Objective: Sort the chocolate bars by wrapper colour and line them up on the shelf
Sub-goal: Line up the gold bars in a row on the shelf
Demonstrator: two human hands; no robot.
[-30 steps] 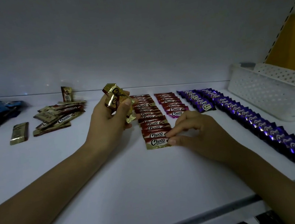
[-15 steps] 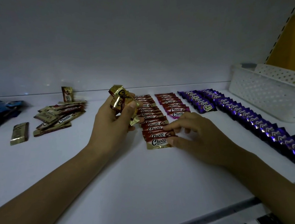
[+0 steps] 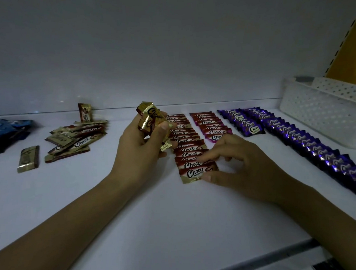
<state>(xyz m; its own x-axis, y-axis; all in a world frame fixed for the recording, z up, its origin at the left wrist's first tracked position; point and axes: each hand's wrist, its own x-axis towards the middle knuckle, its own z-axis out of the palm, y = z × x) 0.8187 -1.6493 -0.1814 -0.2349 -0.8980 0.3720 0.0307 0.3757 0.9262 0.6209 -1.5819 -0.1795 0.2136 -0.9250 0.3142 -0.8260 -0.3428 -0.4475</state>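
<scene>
Chocolate bars (image 3: 186, 149) are being shown by the head view. Where are they lying?

— On the white shelf (image 3: 136, 212), in overlapping rows running front to back. A brown-and-gold row (image 3: 181, 132) is lying in the middle, with a red row (image 3: 210, 124) just beside it on the right. Beyond those, a short purple row (image 3: 242, 121) and a long purple row (image 3: 314, 147) are being kept.

What is being done by the hands?

— A bunch of gold bars (image 3: 150, 121) is being gripped in the left hand (image 3: 140, 146), fingers curled round it. It is being held off the shelf, just beside the brown-and-gold row. The front bar (image 3: 194, 173) of that row is lying flat and is being pinched at its right end between thumb and fingertips of the right hand (image 3: 239, 162).

And what is lying outside the rows?

— A loose pile (image 3: 73, 138) at the left, with a single gold bar (image 3: 28, 159) near it. An upright bar (image 3: 84, 112) is being propped against the back wall, and blue bars (image 3: 0, 134) are lying at the far left edge. A white basket (image 3: 324, 110) is standing at the right.
</scene>
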